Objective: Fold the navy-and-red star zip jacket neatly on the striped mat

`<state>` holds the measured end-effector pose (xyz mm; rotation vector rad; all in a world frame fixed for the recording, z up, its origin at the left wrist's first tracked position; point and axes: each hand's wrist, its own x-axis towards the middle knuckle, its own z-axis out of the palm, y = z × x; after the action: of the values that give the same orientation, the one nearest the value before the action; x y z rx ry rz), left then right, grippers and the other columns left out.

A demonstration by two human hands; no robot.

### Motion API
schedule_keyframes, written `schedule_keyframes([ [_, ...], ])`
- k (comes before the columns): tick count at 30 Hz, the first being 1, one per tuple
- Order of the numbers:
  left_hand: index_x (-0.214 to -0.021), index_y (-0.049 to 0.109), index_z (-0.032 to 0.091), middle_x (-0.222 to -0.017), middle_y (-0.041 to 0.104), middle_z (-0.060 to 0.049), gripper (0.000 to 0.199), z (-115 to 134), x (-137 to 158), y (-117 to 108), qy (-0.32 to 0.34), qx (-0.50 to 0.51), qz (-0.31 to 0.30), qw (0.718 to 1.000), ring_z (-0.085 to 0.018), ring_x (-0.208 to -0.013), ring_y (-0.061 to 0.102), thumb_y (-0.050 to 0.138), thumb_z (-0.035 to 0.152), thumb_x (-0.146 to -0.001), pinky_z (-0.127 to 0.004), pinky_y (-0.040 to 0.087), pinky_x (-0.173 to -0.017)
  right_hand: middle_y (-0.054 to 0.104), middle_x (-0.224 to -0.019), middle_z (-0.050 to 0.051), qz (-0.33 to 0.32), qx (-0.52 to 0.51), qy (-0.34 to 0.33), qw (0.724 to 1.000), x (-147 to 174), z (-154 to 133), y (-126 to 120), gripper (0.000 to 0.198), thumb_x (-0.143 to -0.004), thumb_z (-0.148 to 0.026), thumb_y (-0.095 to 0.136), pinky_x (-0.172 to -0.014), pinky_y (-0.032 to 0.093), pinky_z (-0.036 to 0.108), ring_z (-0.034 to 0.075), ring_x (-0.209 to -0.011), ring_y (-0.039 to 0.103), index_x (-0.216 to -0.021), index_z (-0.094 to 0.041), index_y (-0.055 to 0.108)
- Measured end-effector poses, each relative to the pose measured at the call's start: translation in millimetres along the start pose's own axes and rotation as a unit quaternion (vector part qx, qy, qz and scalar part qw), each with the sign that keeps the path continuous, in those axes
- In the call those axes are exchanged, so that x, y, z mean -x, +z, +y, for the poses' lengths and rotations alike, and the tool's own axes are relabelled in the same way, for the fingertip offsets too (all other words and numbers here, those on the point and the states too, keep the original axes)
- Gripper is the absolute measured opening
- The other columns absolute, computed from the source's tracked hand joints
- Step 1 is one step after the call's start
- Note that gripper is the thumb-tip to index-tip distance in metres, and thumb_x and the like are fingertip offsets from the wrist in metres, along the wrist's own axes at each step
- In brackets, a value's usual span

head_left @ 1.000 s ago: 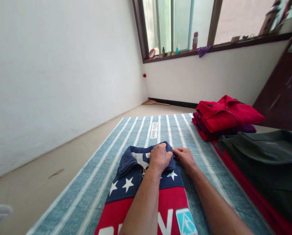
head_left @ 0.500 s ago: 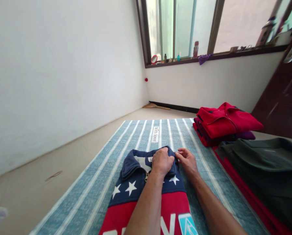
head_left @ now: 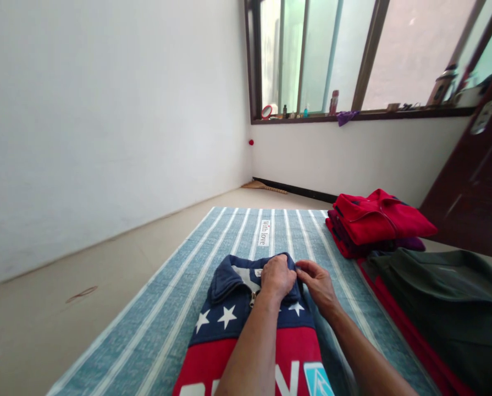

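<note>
A folded navy and red jacket (head_left: 213, 357) with white stars and a zipped collar lies on a blue-grey striped cloth (head_left: 147, 324). My left hand (head_left: 277, 276) has its fingers curled over the right side of the collar and grips it. Just to its right, my right hand (head_left: 318, 283) pinches the jacket's edge at the collar and shoulder, thumb and fingertips together. The collar stands spread, showing a pale lining and a small label. Part of the jacket's front is hidden under my left forearm.
Folded red and purple clothes (head_left: 381, 217) are stacked at the right, with a dark green garment (head_left: 443, 308) on red cloth nearer me. Small bottles and a round mirror (head_left: 266, 112) line the window sill. A dark red door (head_left: 472, 181) stands at the right.
The whole view has shifted slightly, so the scene sits a little lower. Both hands stay at the jacket's collar, with almost no movement relative to it.
</note>
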<state>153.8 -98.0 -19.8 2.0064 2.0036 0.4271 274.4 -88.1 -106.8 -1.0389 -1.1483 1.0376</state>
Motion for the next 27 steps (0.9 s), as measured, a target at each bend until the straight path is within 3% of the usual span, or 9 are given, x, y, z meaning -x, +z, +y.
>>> schedule_keyframes([
  [4,-0.091,0.065,0.018,-0.099,0.071,-0.012,0.019,0,-1,0,-0.006,0.004,-0.002,1.0,-0.026,-0.097,0.066,0.06,0.024,-0.074,-0.031,0.048,-0.079,0.068,-0.106,0.009,0.024,0.028,-0.012,0.999,14,2,2,0.039,-0.068,-0.043,0.074,-0.088,0.047,0.038,0.027,-0.103,0.06,-0.099,-0.018,0.071],
  [9,-0.086,0.065,0.019,-0.093,0.072,-0.01,0.016,-1,-1,0,-0.013,0.007,-0.004,1.0,-0.025,-0.093,0.067,0.061,0.023,-0.071,-0.029,0.047,-0.076,0.066,-0.114,0.01,0.019,-0.024,0.005,1.0,31,18,5,0.048,-0.07,-0.045,0.074,-0.084,0.052,0.039,0.03,-0.108,0.059,-0.109,-0.018,0.068],
  [22,-0.081,0.064,0.019,-0.084,0.071,-0.006,0.014,-2,-4,0,-0.016,0.02,-0.007,1.0,-0.022,-0.081,0.065,0.063,0.024,-0.068,-0.026,0.041,-0.063,0.058,-0.13,0.007,-0.099,-0.081,0.026,0.991,32,9,-3,0.064,-0.065,-0.04,0.081,-0.086,0.052,0.043,0.031,-0.108,0.059,-0.125,-0.027,0.061],
  [27,-0.081,0.065,0.019,-0.083,0.071,-0.006,0.015,-1,-4,0,-0.016,0.029,0.002,0.999,-0.021,-0.078,0.064,0.061,0.031,-0.073,-0.026,0.038,-0.061,0.054,-0.134,0.005,-0.137,-0.067,0.02,0.988,31,8,-8,0.068,-0.068,-0.037,0.08,-0.093,0.048,0.046,0.032,-0.12,0.052,-0.131,-0.03,0.056],
])
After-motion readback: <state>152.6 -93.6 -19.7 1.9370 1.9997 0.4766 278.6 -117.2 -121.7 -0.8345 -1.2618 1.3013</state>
